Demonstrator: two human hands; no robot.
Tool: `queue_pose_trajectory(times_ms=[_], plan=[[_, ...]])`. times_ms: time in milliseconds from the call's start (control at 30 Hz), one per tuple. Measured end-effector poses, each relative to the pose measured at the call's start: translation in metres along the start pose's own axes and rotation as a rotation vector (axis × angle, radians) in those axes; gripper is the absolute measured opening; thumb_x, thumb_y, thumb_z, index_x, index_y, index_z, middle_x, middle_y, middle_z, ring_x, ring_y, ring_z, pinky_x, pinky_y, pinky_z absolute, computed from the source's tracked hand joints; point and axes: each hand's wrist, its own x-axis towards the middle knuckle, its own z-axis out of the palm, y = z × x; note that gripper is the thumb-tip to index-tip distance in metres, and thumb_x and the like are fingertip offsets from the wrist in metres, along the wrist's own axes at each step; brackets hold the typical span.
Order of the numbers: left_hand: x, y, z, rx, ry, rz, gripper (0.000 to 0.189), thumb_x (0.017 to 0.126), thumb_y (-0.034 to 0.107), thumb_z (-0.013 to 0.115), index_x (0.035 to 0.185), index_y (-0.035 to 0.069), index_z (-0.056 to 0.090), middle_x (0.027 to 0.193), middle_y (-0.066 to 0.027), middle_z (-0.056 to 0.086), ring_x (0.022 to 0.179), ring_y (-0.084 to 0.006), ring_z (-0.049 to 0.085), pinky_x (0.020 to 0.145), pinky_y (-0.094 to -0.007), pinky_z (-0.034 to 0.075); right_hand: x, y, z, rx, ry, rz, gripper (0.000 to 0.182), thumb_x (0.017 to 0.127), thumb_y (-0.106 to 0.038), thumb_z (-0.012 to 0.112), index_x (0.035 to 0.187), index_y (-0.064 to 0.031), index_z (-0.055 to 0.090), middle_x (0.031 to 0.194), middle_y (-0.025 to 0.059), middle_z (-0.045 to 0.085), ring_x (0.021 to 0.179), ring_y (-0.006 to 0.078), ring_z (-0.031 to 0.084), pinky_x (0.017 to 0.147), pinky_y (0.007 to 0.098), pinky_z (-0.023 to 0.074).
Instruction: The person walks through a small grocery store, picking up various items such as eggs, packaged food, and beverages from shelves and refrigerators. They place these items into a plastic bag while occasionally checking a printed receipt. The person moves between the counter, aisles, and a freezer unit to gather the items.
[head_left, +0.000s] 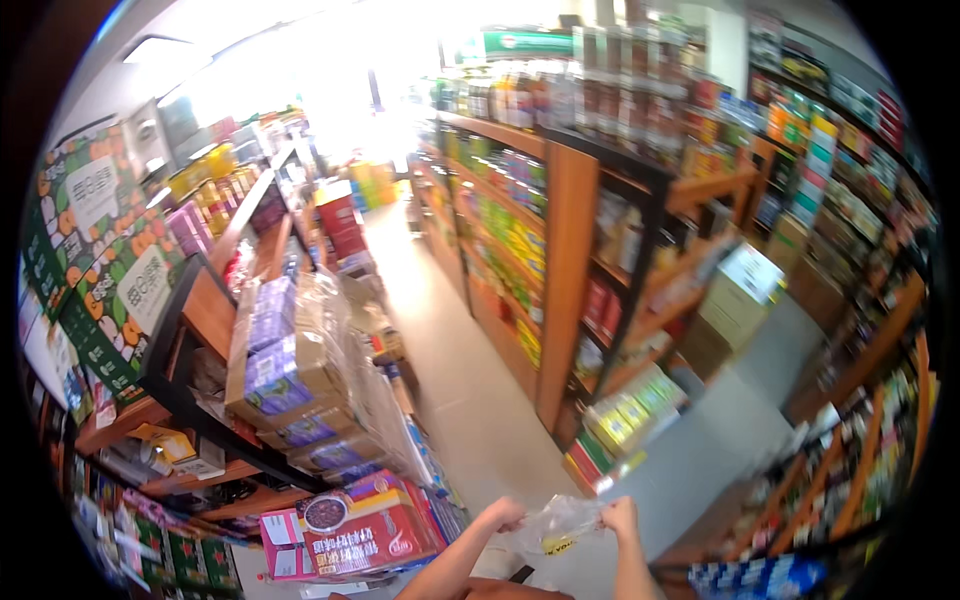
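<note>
A clear plastic bag (559, 521) with a yellow printed patch is stretched between my two hands, low in the head view. My left hand (506, 514) is closed on its left edge, and my right hand (619, 514) grips the right edge. Both fists are at about the same height, above the grey floor. Whatever the bag may hold cannot be made out, as the picture is blurred.
A tiled aisle (450, 360) runs ahead between wooden shelves. Stacked cartons in clear wrap (300, 397) and a red printed carton (367, 525) stand at left. A low tray of green and yellow packs (634, 420) juts out at the shelf end; a tall carton (731, 307) stands farther right.
</note>
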Motion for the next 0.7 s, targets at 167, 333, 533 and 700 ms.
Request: queue_pose_trajectory(times_ms=[167,333,533,700], plan=[[-0.201,0.282,-0.17,-0.806,1.078,1.376,0.009,0.097,0.014,0.059,0.091,0.007,0.061,0.082,-0.0075,0.065,0.077,-0.0198,0.066,0.068,-0.0323,0.053,0.085,-0.423,-0.112,0.929,0.177,-0.801,0.014,0.087,-0.009,0.069,0.076,-0.0005,0.066,0.077,0.0084,0.069,0.072,0.0185,0.067,0.064,0.0338,0.0521],[-0.079,0.277,-0.301,-0.73,1.156,1.254,0.016,0.088,0.016,0.067,0.096,0.002,0.067,0.089,-0.0108,0.07,0.083,-0.0241,0.068,0.072,-0.036,0.055,0.266,-0.464,0.015,1.092,-0.313,-0.909,0.011,0.09,-0.012,0.062,0.092,-0.0046,0.07,0.091,0.0125,0.07,0.081,0.0297,0.066,0.079,0.0397,0.054],[0.218,0.075,-0.342,-0.641,0.623,0.395,0.015,0.08,0.02,0.072,0.082,0.005,0.071,0.076,-0.0114,0.07,0.07,-0.0253,0.068,0.066,-0.0387,0.055,0.493,-0.29,0.253,-0.015,-0.466,-0.573,0.023,0.076,-0.022,0.07,0.08,0.0003,0.072,0.093,0.0247,0.071,0.087,0.0374,0.07,0.078,0.0454,0.0559],[0.236,0.137,-0.48,-1.53,0.59,0.23,0.027,0.094,0.019,0.063,0.071,0.006,0.057,0.059,-0.0044,0.051,0.052,-0.017,0.048,0.051,-0.0326,0.042,0.541,-0.447,0.341,-0.161,-0.318,-0.428,0.025,0.082,-0.015,0.066,0.101,0.0004,0.072,0.101,0.025,0.072,0.099,0.0359,0.07,0.088,0.0446,0.0557]])
